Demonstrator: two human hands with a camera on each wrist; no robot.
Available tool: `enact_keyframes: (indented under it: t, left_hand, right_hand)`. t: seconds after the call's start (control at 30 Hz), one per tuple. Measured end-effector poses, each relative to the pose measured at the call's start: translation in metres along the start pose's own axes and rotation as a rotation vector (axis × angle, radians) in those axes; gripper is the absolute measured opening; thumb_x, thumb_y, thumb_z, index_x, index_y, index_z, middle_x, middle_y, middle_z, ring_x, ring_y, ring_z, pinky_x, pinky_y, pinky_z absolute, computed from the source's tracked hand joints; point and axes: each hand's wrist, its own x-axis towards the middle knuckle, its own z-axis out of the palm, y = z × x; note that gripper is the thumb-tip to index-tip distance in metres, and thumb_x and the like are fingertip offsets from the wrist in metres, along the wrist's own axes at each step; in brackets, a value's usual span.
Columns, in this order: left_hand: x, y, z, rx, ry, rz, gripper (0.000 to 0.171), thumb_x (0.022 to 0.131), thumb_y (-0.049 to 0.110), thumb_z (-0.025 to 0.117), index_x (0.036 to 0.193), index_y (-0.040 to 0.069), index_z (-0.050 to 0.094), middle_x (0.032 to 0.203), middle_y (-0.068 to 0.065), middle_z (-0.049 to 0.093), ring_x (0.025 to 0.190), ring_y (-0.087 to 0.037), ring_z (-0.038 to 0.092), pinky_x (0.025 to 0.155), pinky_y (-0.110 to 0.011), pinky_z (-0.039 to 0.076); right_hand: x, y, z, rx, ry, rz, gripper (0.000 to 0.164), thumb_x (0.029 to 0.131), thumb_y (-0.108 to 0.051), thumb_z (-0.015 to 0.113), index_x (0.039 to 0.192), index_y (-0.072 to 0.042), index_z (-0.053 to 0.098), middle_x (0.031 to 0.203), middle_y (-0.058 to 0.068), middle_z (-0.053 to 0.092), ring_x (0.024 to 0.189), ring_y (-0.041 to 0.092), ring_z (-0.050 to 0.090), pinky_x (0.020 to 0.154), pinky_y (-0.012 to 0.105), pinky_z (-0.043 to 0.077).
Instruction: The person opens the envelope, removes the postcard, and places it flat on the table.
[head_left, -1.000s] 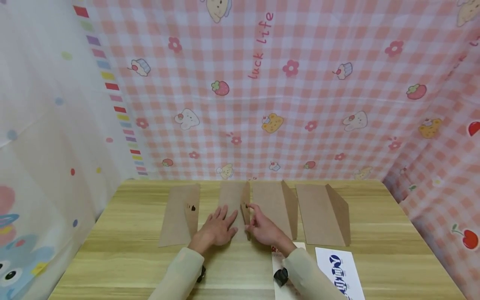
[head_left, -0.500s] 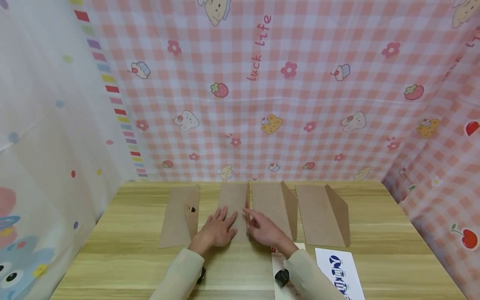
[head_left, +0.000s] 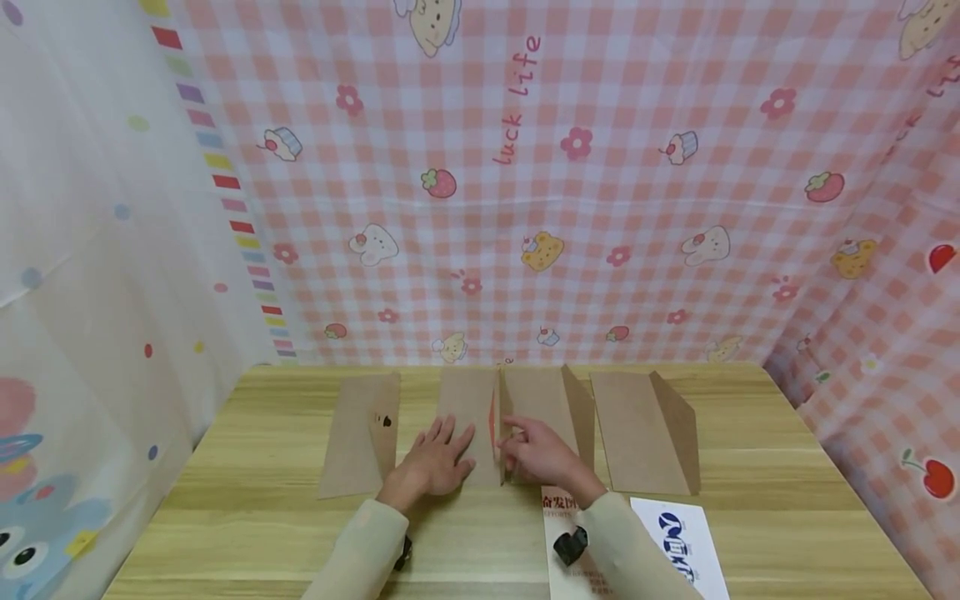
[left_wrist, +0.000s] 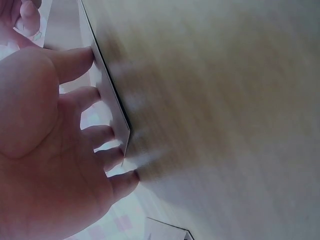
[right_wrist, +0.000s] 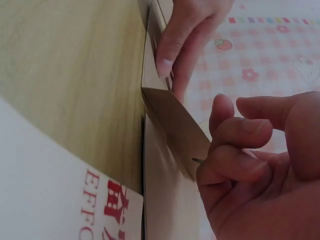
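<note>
My left hand (head_left: 437, 458) lies spread with straight fingers on a brown paper envelope (head_left: 467, 396), second from the left in a row. The envelope's flap (right_wrist: 175, 120) stands up from the fold, tilted to the right; a red strip (head_left: 492, 421) shows along its inner side in the head view. My right hand (head_left: 546, 450) is at the right of this flap, its index finger stretched toward it and the other fingers bent. In the right wrist view those fingers (right_wrist: 235, 162) are loosely curled close beside the flap.
Another brown envelope (head_left: 352, 417) lies at the left, a dark mark on its flap. Two more, a middle envelope (head_left: 536, 392) and a far right envelope (head_left: 633, 433), have raised flaps. A cream card (head_left: 558, 533) and a white card (head_left: 671, 542) lie partly under the right forearm.
The flap of the second envelope has swung from the left over to the right, and its red strip has come into view. My right hand has shifted slightly right; my left hand stays put.
</note>
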Motion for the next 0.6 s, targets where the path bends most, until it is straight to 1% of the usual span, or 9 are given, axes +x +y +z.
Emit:
enact_keyframes:
  t: [0.1, 0.23, 0.37, 0.5, 0.6]
  left_hand:
    - [-0.0005, -0.0004, 0.0006, -0.007, 0.003, 0.002, 0.058, 0.104, 0.038, 0.045, 0.156, 0.014, 0.033, 0.163, -0.021, 0.017, 0.151, -0.040, 0.014, 0.119, -0.057, 0.018]
    - [-0.0006, -0.0009, 0.0011, -0.013, 0.005, 0.006, 0.058, 0.104, 0.037, 0.045, 0.156, 0.014, 0.033, 0.163, -0.021, 0.017, 0.151, -0.040, 0.014, 0.119, -0.057, 0.018]
    - [-0.0011, -0.0011, 0.0006, -0.010, 0.003, 0.008, 0.058, 0.104, 0.038, 0.045, 0.156, 0.014, 0.033, 0.163, -0.021, 0.017, 0.151, -0.040, 0.013, 0.119, -0.057, 0.018]
    - [-0.0013, -0.0009, -0.0004, -0.015, 0.002, 0.011, 0.058, 0.104, 0.037, 0.045, 0.156, 0.014, 0.033, 0.163, -0.021, 0.017, 0.151, -0.040, 0.013, 0.119, -0.057, 0.018]
    - [-0.0014, -0.0010, -0.0009, -0.019, 0.001, 0.014, 0.058, 0.105, 0.037, 0.045, 0.156, 0.014, 0.032, 0.163, -0.022, 0.016, 0.151, -0.040, 0.013, 0.119, -0.057, 0.017]
  right_hand:
    - [-0.0002, 0.0017, -0.0028, 0.051, 0.004, 0.030, 0.055, 0.102, -0.014, 0.050, 0.152, 0.001, 0.033, 0.075, 0.008, 0.066, 0.041, 0.007, 0.037, 0.039, 0.021, 0.031]
    - [-0.0008, 0.0025, -0.0061, 0.072, 0.011, 0.048, 0.057, 0.101, -0.016, 0.052, 0.152, 0.001, 0.033, 0.077, 0.010, 0.067, 0.041, 0.008, 0.041, 0.038, 0.021, 0.030]
    - [0.0000, 0.0030, -0.0078, 0.099, 0.011, 0.065, 0.058, 0.101, -0.017, 0.053, 0.152, 0.002, 0.031, 0.078, 0.010, 0.067, 0.043, 0.009, 0.045, 0.038, 0.021, 0.032]
    - [0.0017, 0.0035, -0.0080, 0.144, 0.009, 0.085, 0.058, 0.102, -0.016, 0.052, 0.152, 0.003, 0.030, 0.078, 0.012, 0.067, 0.043, 0.008, 0.046, 0.038, 0.021, 0.035]
    - [0.0030, 0.0038, -0.0085, 0.172, 0.014, 0.094, 0.058, 0.102, -0.014, 0.051, 0.152, 0.005, 0.029, 0.080, 0.015, 0.068, 0.044, 0.008, 0.048, 0.039, 0.021, 0.038]
